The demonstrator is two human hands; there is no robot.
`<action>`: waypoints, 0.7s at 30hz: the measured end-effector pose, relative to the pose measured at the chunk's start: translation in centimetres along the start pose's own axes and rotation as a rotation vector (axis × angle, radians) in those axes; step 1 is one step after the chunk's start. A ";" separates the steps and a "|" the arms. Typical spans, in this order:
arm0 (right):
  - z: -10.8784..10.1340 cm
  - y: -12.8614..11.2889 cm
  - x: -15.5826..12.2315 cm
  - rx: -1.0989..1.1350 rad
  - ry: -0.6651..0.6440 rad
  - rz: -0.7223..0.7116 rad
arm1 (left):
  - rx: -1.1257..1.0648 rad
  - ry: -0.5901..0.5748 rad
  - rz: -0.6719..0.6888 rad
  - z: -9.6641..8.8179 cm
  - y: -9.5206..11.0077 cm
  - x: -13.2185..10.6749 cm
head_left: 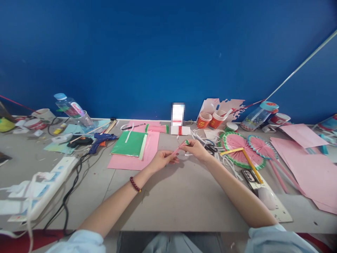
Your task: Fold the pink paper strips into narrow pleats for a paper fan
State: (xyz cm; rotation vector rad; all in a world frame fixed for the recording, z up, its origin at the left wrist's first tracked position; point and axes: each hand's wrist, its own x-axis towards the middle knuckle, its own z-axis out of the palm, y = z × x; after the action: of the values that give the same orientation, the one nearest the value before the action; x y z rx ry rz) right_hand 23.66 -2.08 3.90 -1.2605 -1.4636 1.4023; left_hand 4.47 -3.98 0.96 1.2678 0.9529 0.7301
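Note:
A narrow folded pink paper strip (180, 149) with a green end is held above the table between my two hands. My left hand (163, 159) pinches its pink lower end. The fingers of my right hand (197, 149) are closed on the green-edged upper end. Behind my left hand, a stack of green paper (129, 143) lies on pink sheets (152, 149). A pleated pink paper piece with green ends (157, 129) rests farther back. Just right of my right hand are black-handled scissors (210, 148) among white cords.
Round pink paper fans (238, 144) and a phone (249, 175) lie at the right. Red paper cups (204, 120) stand at the back. On the left are a blue glue gun (101, 140), a power strip (56, 188), black cables and a leaning plastic bottle (72, 108).

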 end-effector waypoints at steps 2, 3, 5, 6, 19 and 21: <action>0.0 0.0 -0.1 0.008 -0.010 -0.008 | -0.025 0.000 0.000 0.0 0.0 0.0; 0.1 0.0 -0.1 0.015 -0.021 -0.014 | -0.038 -0.002 0.001 0.0 0.0 0.0; 0.2 0.1 -0.2 0.037 -0.058 -0.032 | -0.055 -0.003 0.004 0.0 0.0 0.0; 0.3 0.2 -0.2 0.047 -0.083 -0.038 | -0.060 -0.005 0.007 0.0 -0.1 0.0; 0.7 0.8 -0.1 -0.095 0.033 -0.011 | 0.014 -0.068 0.044 0.1 0.1 -0.2; 0.5 0.5 -0.1 -0.083 0.064 -0.001 | 0.015 -0.045 0.043 0.0 0.2 -0.2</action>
State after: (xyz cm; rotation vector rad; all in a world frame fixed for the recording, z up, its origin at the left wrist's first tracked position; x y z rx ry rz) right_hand 23.30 -2.34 3.40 -1.3431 -1.4917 1.3004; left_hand 4.41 -4.13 1.15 1.3166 0.8985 0.7266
